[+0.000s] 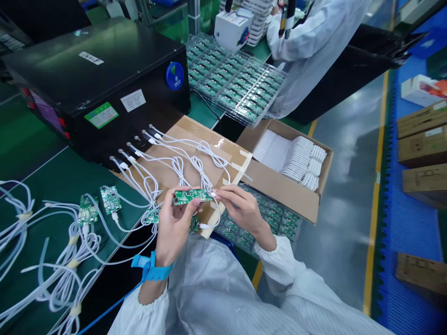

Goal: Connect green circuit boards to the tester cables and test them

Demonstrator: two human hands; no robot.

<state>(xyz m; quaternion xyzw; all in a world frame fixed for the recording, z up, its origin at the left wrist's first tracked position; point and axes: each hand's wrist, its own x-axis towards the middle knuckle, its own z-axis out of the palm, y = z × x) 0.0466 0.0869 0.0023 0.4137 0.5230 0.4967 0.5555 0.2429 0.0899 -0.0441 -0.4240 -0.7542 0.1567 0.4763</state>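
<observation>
My left hand [174, 225] grips a small green circuit board [191, 196] by its lower edge, held level in front of me. My right hand [239, 207] pinches a white cable plug [213, 194] at the board's right end. The plug's white cable runs back to a black tester box [101, 79], where several white cables [174, 160] are plugged in a row. A blue wrist strap [152, 267] circles my left wrist. More green boards [99, 204] lie on the green mat, with cables attached.
A flat cardboard sheet [230, 153] lies under the cables. An open carton [291, 160] holds bundled white cables. Clear trays of green boards [237, 81] sit behind, and another tray [272, 218] below my right hand. A person in a white coat [314, 42] works at the back.
</observation>
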